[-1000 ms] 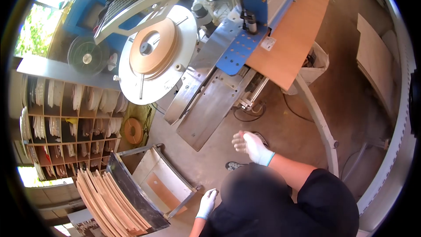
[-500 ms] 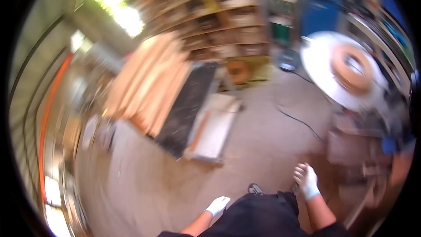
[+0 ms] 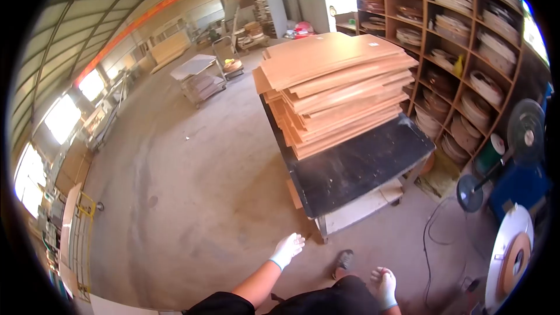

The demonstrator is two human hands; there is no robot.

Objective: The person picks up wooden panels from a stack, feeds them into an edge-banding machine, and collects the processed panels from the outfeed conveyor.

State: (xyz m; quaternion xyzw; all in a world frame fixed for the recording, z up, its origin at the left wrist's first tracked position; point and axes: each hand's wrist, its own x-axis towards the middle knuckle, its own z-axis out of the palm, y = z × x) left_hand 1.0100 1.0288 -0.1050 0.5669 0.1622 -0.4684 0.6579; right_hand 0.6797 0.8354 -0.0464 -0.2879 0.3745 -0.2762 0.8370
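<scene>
- From where I stand, the workshop opens out wide: a grey concrete floor, a curved ceiling with dark ribs, and a long red banner strung below it.
- Bright windows line the far-left wall; nearer, a yellow metal frame stands beside a long pale board.
- Further back, a low cart with a flat grey top carries sheets on its lower level.
- The person's left hand, in a white glove with a pale blue cuff, reaches forward over the floor, its fingers loosely spread, near the front corner of the cart ahead but apart from it.
- That cart has a scuffed black rectangular top and a white lower shelf. On the far part of the top lies a tall, uneven stack of flat orange-brown panels, edges jutting out.
- A dark shoe shows between the hands.
- The right hand, gloved likewise, hangs low with fingers bent; I cannot tell whether they press together.
- Behind the cart, a brown wooden rack holds coils in square compartments.
- Far right, a round dark fan stands above a large white disc bearing a brown coil.
</scene>
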